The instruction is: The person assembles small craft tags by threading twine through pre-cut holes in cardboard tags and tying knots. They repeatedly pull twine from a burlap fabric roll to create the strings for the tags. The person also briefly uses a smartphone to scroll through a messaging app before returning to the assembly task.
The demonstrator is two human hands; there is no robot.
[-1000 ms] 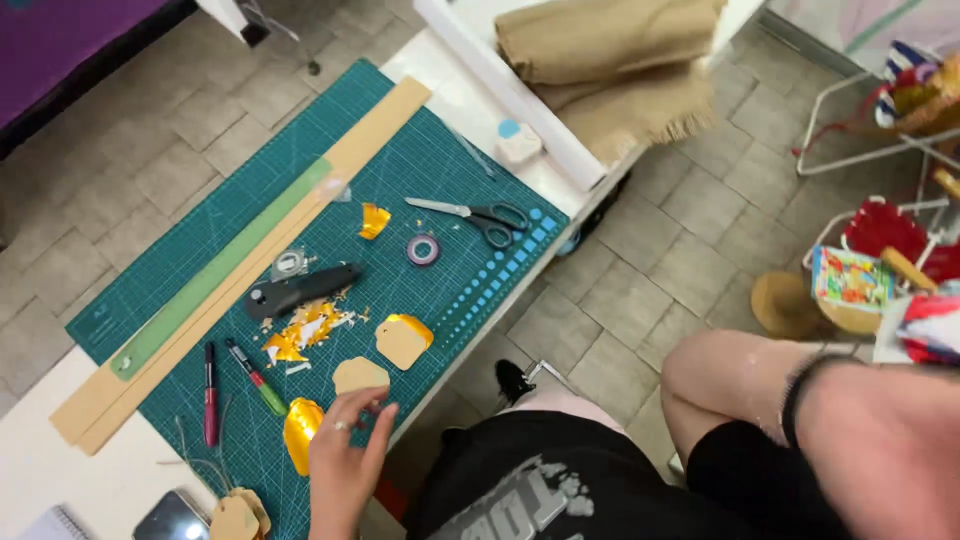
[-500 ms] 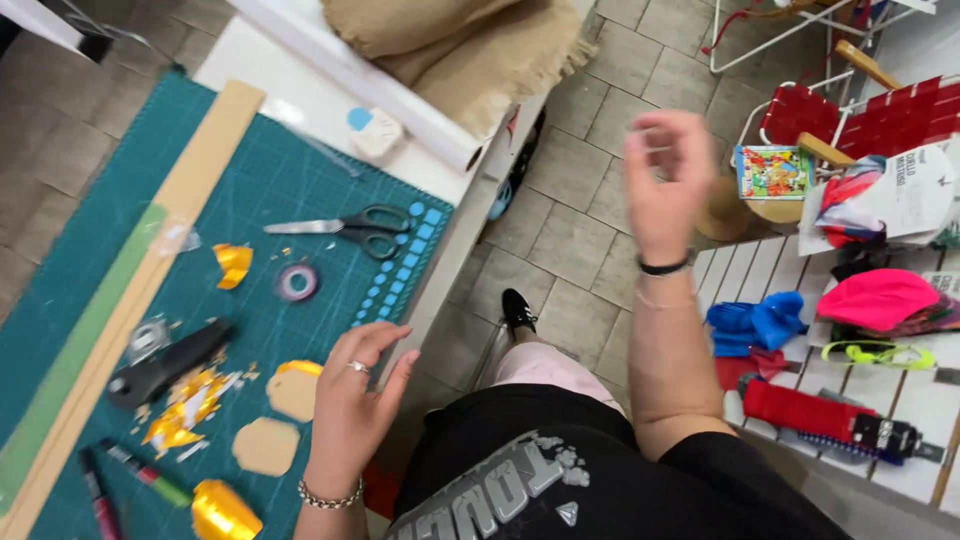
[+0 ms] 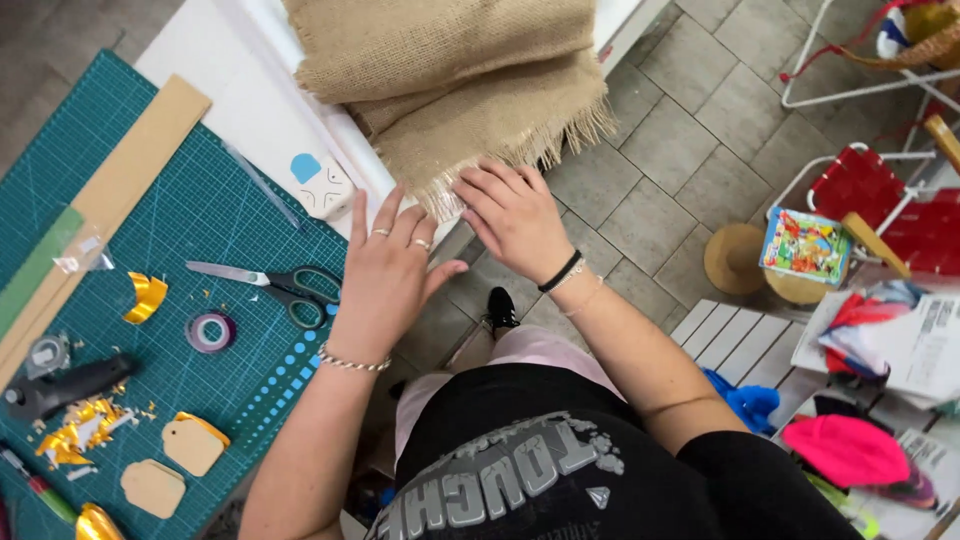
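Nearest the body, on the green cutting mat (image 3: 200, 200), lie two tan tag shapes (image 3: 172, 465), gold foil scraps (image 3: 78, 430) and a black glue gun (image 3: 60, 385). Further along the mat are a small roll of tape (image 3: 210, 331), a curled gold strip (image 3: 147, 296) and black-handled scissors (image 3: 270, 283), the handles just beside the left hand (image 3: 385, 275). That hand is released, fingers spread flat over the edge of the worktop (image 3: 230, 90), grasping nothing. The right hand (image 3: 515, 215) is also released, its fingertips touching the frayed fringe of the folded burlap (image 3: 460, 80), which lies at the far end of the worktop and overhangs the tiled floor (image 3: 650, 190). A white box with a blue patch (image 3: 318, 183) sits between mat and burlap.
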